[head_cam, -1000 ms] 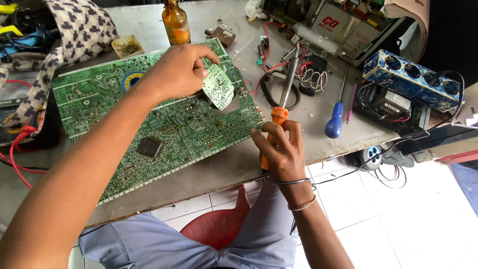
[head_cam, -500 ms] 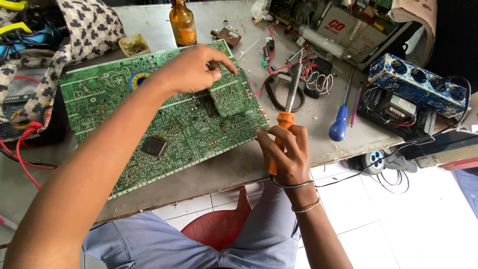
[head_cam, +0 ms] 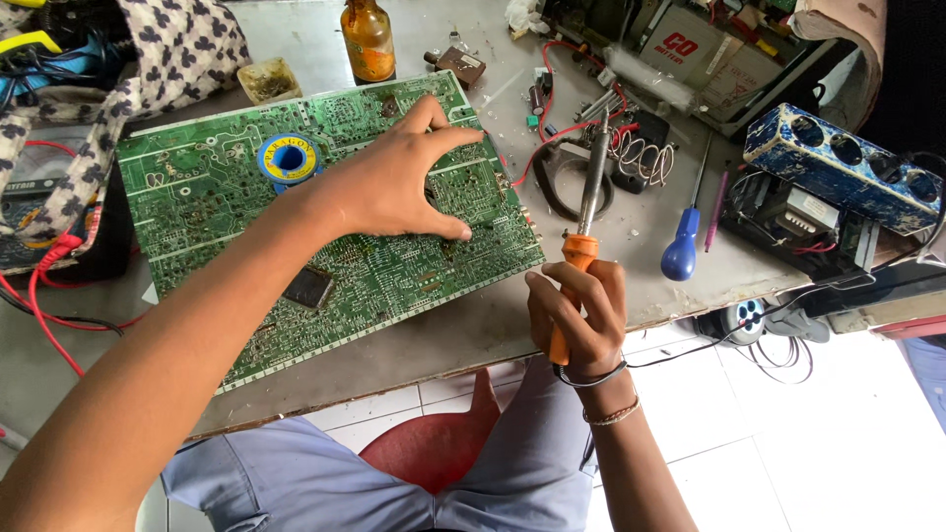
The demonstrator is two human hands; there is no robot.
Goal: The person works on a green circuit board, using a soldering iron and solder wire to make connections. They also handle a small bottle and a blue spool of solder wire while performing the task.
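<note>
A large green circuit board [head_cam: 246,246] lies flat on the grey workbench. My left hand [head_cam: 389,187] reaches over its right part, thumb and fingers spread around a small green circuit board [head_cam: 471,187] that lies pressed flat on the large one. My right hand [head_cam: 576,315] is at the bench's front edge, closed around the orange handle of a soldering iron [head_cam: 591,197]. The iron's metal shaft points up and away, its tip over the bench to the right of the large board and not touching it.
A blue and yellow solder spool [head_cam: 288,158] sits on the large board. A brown glass bottle [head_cam: 367,39] stands behind it. Right of the iron lie a blue-handled screwdriver [head_cam: 682,251], a coiled iron stand [head_cam: 636,153] and a blue socket box [head_cam: 838,167]. Red leads [head_cam: 44,296] trail at the left.
My left hand has lowered the small board from a tilted, lifted position down flat onto the large board. The soldering iron in my right hand has stayed almost still.
</note>
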